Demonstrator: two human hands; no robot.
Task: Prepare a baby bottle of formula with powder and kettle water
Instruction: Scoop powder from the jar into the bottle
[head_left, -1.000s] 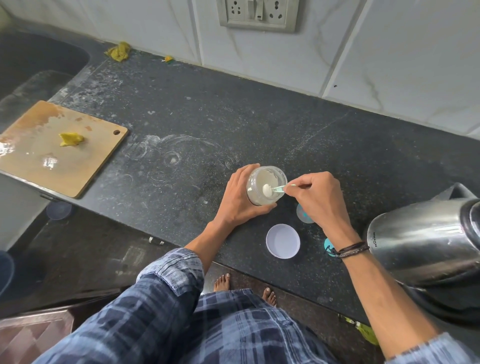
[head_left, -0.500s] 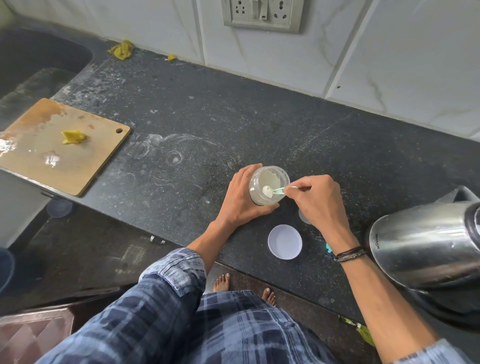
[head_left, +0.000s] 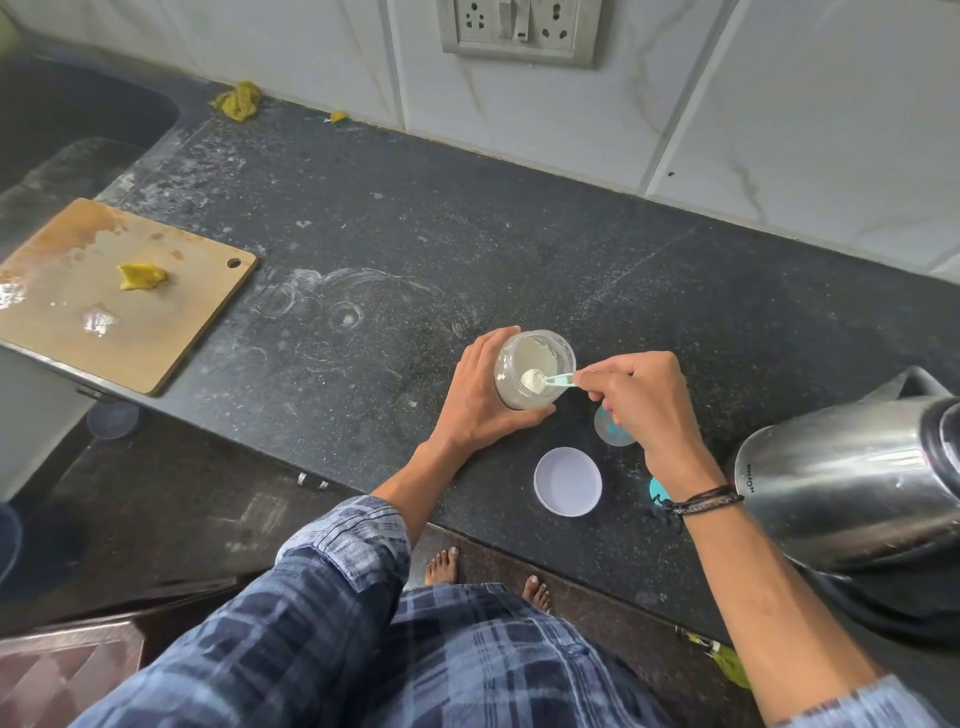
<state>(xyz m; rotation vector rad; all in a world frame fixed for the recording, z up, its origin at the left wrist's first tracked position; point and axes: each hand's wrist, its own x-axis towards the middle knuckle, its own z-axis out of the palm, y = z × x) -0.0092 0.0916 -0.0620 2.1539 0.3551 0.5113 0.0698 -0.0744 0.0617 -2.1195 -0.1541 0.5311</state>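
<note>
Left grip (head_left: 478, 400) is curled round the powder jar (head_left: 535, 371), thumb on the near side and fingers round the far side, basically so it can't skate on the tabletop (head_left: 467, 234) while I dig in it. Right grip (head_left: 644, 410) is pinched on the handle of the little teal scoop (head_left: 550, 380). The scoop's bowl sits over the jar mouth with a heap of white powder in it.

The jar's white lid (head_left: 568, 481) lies hollow side up at about 6 o'clock from the jar, near the front edge. It's out of the way but close enough to grab after. The kettle (head_left: 852, 483) waits between 3 and 4 o'clock, well apart, for the water step.

Tucked under my right grip at roughly 4 o'clock is a clear round thing with teal on it (head_left: 615, 431). I reckon that's the bottle mouth, parked close so the scoop has a short trip, but it's half hidden so can't swear to it. Another teal bit (head_left: 655, 491) peeks out by my wrist, no idea what.

Headcount:
- one jar
- one scoop
- one lid
- one kettle
- two teal mystery bits
- one cutting board (head_left: 119, 296) off at 9 o'clock, with one yellow scrap (head_left: 141, 275) on it
</note>
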